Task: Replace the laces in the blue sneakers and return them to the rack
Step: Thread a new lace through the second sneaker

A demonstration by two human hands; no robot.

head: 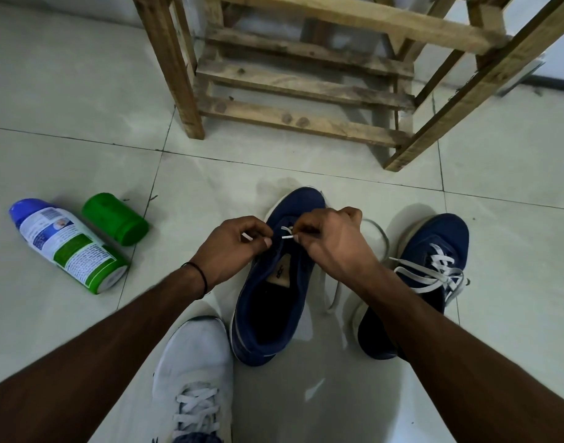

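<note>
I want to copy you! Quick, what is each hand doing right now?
Left hand: closed, pinching a lace tip.
Right hand: closed, pinching another lace tip.

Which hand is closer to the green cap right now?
Left. The left hand pinches a lace end over the blue sneaker, right of the green cap; the right hand sits farther right.

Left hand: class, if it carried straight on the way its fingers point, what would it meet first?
Probably the right hand, pinching the lace just across the blue sneaker; depth is unclear.
</note>
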